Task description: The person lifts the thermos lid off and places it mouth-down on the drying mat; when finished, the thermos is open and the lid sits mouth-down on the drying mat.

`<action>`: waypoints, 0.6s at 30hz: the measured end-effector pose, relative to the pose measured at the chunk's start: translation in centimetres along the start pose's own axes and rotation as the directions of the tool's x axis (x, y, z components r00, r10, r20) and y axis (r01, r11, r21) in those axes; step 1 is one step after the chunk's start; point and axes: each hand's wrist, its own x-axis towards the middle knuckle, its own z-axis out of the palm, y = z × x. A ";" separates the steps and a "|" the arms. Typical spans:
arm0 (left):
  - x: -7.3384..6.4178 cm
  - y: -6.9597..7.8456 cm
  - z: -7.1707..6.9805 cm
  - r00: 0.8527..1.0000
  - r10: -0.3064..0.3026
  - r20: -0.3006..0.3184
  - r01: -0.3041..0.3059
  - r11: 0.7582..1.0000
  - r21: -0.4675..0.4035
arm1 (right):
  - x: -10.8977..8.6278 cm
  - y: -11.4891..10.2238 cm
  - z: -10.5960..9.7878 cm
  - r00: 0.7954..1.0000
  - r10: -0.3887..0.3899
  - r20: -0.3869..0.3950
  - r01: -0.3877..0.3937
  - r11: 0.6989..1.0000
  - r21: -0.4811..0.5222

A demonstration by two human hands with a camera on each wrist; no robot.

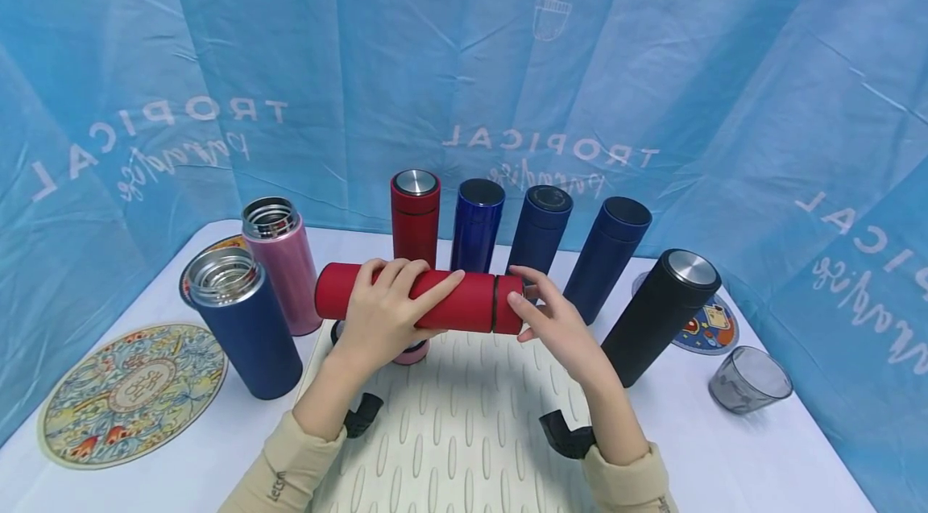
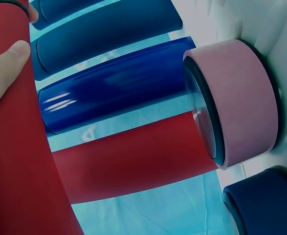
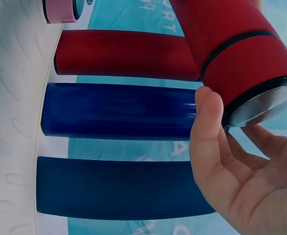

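Note:
A red thermos flask [image 1: 471, 299] lies sideways in the air above the pale mat, its lid end to the right. My left hand [image 1: 387, 308] grips its body from above; the thumb shows in the left wrist view. At the lid [image 3: 251, 68], with its silvery top, my right hand [image 1: 554, 324] holds the end between thumb and fingers. Beneath the flask, a pink lid [image 2: 246, 103] and a dark blue lid [image 2: 268, 203] stand on the mat. To the left are an uncapped pink flask [image 1: 286, 271] and an uncapped navy flask [image 1: 250, 336].
Behind my hands stand another red flask [image 1: 416, 223], a glossy blue flask [image 1: 477, 231] and two navy flasks, one farther right [image 1: 609, 255]. A black flask [image 1: 656, 320] and grey glass [image 1: 750, 380] are right. A patterned round mat [image 1: 138, 396] lies left.

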 end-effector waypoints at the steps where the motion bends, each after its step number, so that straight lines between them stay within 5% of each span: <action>1: 0.0 0.0 0.0 1.000 0.003 0.004 -0.003 1.000 -0.004 | 0.0 0.0 0.0 1.000 0.000 0.000 0.000 1.000 0.001; 18: 0.1 -0.2 -0.3 0.999 0.041 0.000 -0.041 0.999 -0.018 | 0.4 1.0 -0.3 0.987 -0.124 0.100 0.105 0.979 0.177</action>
